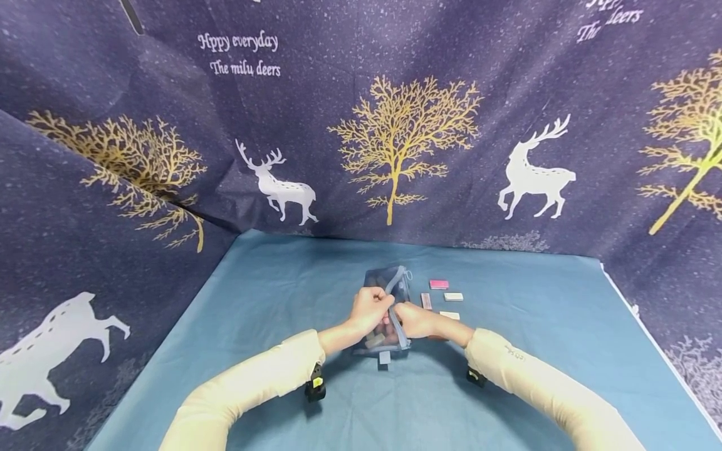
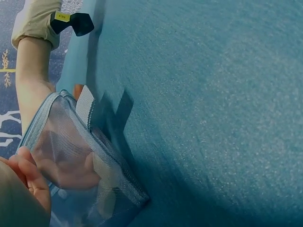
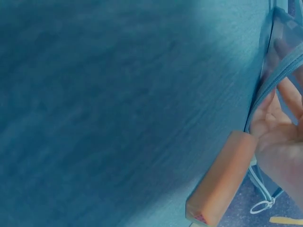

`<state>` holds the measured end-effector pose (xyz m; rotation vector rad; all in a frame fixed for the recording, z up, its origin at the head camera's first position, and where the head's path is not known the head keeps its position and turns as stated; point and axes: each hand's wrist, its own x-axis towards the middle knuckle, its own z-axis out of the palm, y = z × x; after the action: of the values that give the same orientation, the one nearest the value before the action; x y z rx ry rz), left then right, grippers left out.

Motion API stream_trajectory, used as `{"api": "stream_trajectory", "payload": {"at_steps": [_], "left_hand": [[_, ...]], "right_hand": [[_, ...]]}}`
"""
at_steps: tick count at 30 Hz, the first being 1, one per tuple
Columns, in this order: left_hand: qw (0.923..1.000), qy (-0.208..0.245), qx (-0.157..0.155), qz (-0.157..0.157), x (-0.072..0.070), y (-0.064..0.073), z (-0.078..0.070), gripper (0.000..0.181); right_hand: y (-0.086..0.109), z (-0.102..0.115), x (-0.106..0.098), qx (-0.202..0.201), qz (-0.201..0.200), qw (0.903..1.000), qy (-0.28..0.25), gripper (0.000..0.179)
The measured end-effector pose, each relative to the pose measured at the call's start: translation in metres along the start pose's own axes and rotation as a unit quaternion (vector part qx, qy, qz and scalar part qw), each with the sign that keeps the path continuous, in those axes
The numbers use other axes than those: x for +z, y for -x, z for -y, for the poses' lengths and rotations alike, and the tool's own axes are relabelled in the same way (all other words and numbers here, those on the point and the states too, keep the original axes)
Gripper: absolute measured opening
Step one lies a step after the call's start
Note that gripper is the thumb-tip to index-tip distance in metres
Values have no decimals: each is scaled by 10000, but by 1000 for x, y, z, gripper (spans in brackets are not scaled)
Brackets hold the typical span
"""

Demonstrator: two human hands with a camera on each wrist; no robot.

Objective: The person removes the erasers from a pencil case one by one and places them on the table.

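A blue mesh zipper pouch lies on the cloth with its zip undone, and pale blocks show through the mesh. My left hand pinches the edge of its opening. My right hand reaches through the opening; in the right wrist view its fingers look loosely spread, partly behind the mesh. In the left wrist view those fingers appear blurred through the mesh, near a pale block. An orange block lies beside the pouch, under my right wrist.
Right of the pouch lie a pink block, a white block, a pale pink block and another white block. Blue cloth covers the table. A patterned curtain hangs behind it.
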<state>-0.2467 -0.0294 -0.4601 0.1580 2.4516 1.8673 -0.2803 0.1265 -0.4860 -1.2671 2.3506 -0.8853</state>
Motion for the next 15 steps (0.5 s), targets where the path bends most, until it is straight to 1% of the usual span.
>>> {"api": "stream_trajectory", "payload": {"at_steps": [5,7,10,15], "left_hand": [[10000,9,-55,-5,1,-1,-1,21],[10000,1,-44,-3,0,-1,-1,21],[10000,-12,-17,4,0,-1,-1,20],[10000,-9,-20,50,0,1,2,21]], "right_hand": [[-1,-2,0,102,16,9999,19,13],[-1,-3,-1,153,44,9999,36,16],[0,-2,-2,160,85,9998,-3,15],[1,-3,-1,255,102,9996,-68,13]]}}
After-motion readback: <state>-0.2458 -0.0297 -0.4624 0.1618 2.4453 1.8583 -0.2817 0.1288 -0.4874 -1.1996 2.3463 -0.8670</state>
